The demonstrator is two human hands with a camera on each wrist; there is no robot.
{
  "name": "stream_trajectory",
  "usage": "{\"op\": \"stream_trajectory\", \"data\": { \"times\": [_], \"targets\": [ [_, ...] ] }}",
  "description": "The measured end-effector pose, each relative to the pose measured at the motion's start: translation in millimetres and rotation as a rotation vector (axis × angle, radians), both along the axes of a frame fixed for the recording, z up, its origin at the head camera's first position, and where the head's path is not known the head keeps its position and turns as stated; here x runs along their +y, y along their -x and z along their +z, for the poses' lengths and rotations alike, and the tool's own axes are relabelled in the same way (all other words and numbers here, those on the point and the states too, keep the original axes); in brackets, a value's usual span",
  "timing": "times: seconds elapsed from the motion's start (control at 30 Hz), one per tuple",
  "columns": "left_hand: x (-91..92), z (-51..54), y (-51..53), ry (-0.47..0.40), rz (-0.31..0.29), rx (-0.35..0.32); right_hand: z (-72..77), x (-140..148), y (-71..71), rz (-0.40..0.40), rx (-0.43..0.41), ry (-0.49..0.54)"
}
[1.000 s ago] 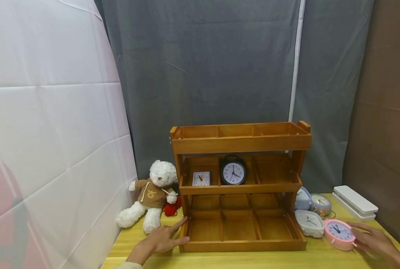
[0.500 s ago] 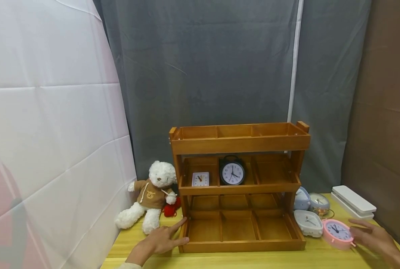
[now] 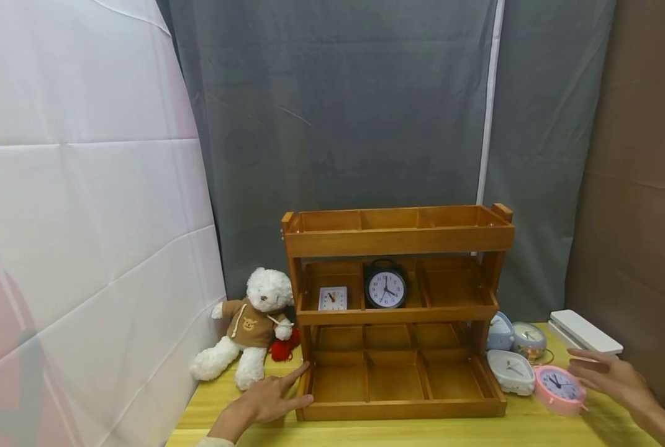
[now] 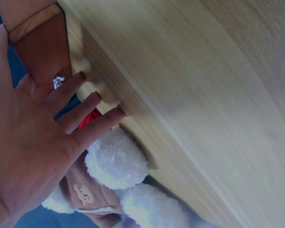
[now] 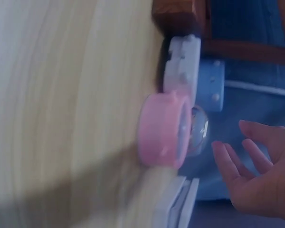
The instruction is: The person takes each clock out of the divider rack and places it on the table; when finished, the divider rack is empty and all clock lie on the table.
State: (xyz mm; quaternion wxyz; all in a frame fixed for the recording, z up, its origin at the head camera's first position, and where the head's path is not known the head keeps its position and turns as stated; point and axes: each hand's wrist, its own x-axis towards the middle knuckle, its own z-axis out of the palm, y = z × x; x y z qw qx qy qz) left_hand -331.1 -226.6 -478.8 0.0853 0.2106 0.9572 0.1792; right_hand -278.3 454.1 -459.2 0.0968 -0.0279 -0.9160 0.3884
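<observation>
The pink clock [image 3: 559,390] lies face up on the surface [image 3: 399,434], just below the fingertips of the right hand [image 3: 614,380], whose fingers are loosely bent, apart and clear of it. Left of that hand, past the pink clock, sits a white clock [image 3: 510,372]. The left hand [image 3: 265,398], fingers spread, touches the wooden rack [image 3: 402,410] between the hands. Beyond the left hand sits a teddy bear [image 3: 254,326]; beyond the right, a white object [image 3: 586,332].

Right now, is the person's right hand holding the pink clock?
No, in the right wrist view a gap shows between the right hand and the pink clock.
</observation>
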Motion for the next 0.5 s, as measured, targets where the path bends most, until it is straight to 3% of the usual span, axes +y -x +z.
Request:
{"op": "stream_trajectory", "data": {
  "times": [0.13, 0.37, 0.5],
  "targets": [
    [0.3, -0.1, 0.4, 0.006, -0.003, 0.011, 8.6, -12.1, 1.7, 0.029, 0.037, -0.004],
    [0.3, -0.3, 0.7, 0.011, -0.007, 0.016, 27.9, -36.6, 1.3, 0.115, 0.057, 0.084],
    [0.2, -0.4, 1.1, 0.003, -0.005, 0.004, 41.1, -48.4, 0.7, 0.131, 0.055, 0.069]
  ]
}}
